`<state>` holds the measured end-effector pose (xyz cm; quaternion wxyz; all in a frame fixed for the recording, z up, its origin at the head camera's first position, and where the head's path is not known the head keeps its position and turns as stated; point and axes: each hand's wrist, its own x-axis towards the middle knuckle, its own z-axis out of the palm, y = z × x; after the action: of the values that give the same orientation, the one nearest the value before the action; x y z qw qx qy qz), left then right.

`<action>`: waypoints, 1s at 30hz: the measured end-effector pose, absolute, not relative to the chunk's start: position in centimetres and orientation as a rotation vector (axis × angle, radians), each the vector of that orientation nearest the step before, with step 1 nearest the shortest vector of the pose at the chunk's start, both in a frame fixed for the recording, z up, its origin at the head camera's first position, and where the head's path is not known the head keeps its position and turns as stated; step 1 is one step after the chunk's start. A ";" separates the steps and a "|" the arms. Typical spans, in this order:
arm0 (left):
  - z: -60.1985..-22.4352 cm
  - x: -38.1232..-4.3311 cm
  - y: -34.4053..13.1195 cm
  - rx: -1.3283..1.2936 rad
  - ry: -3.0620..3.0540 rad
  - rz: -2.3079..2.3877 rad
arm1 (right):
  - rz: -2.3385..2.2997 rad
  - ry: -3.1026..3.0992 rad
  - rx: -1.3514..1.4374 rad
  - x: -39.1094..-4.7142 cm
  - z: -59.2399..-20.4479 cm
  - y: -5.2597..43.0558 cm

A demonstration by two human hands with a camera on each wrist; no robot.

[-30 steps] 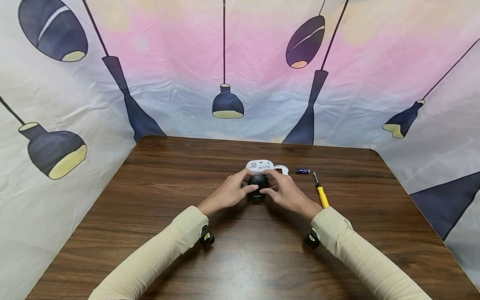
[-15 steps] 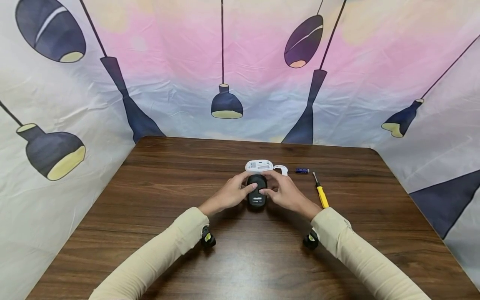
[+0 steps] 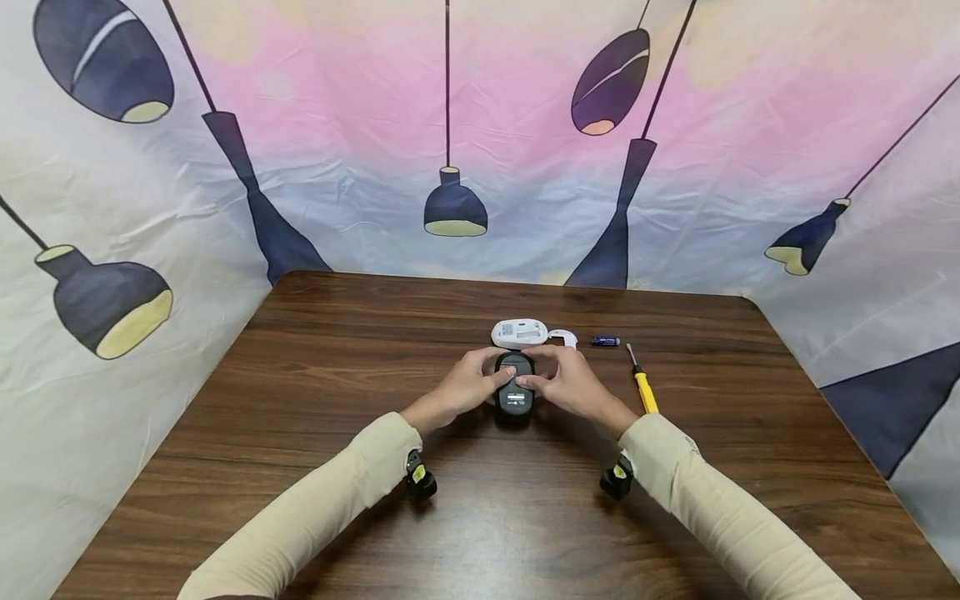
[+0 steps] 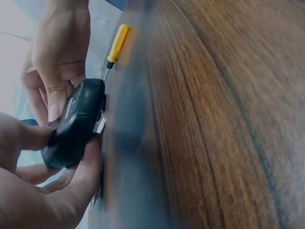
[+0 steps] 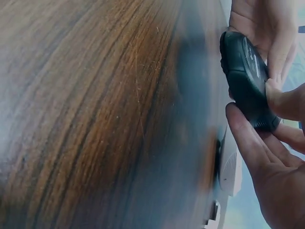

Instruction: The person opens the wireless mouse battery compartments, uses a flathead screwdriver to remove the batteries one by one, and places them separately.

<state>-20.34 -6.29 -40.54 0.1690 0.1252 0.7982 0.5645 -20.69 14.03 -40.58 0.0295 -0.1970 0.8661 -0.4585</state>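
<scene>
A black computer mouse (image 3: 514,400) is held between both hands, its labelled underside facing the head camera. My left hand (image 3: 468,379) grips the left side, thumb across the underside. From the other side my right hand (image 3: 566,381) grips it the same way, and the two thumbs nearly meet. Both wrist views show the mouse (image 4: 78,119) raised over the tabletop with fingers beneath it. Just beyond lies a white mouse (image 3: 510,335), bottom up, its battery compartment exposed. Its loose white cover (image 3: 564,335) is beside it on the right.
A blue battery (image 3: 606,341) lies right of the cover. Farther right is a screwdriver (image 3: 644,392) with a yellow handle, its tip toward the back edge. The brown wooden table (image 3: 337,333) meets a printed cloth backdrop behind and at both sides.
The black mouse has tilted: earlier it was seen more end-on, and now its underside and label show in full. Both hands have kept their grip in about the same place.
</scene>
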 end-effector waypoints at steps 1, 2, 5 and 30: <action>-40.6 -20.3 -6.2 0.346 2.249 1.623 | -1.414 2.676 -0.600 -20.7 -40.6 14.0; -40.6 -20.3 -6.2 0.346 2.233 1.637 | -1.416 2.679 -0.590 -20.7 -40.6 14.0; -40.6 -20.4 -6.2 0.349 2.183 1.674 | -1.438 2.664 -0.560 -20.7 -40.5 13.9; -40.5 -20.6 -6.2 0.288 2.096 1.643 | -1.429 2.584 -0.487 -21.7 -39.8 14.5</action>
<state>-20.61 -6.16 -40.50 0.2293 0.1048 0.7617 0.5969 -21.69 14.46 -39.76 0.0744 -0.1622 0.8610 -0.4763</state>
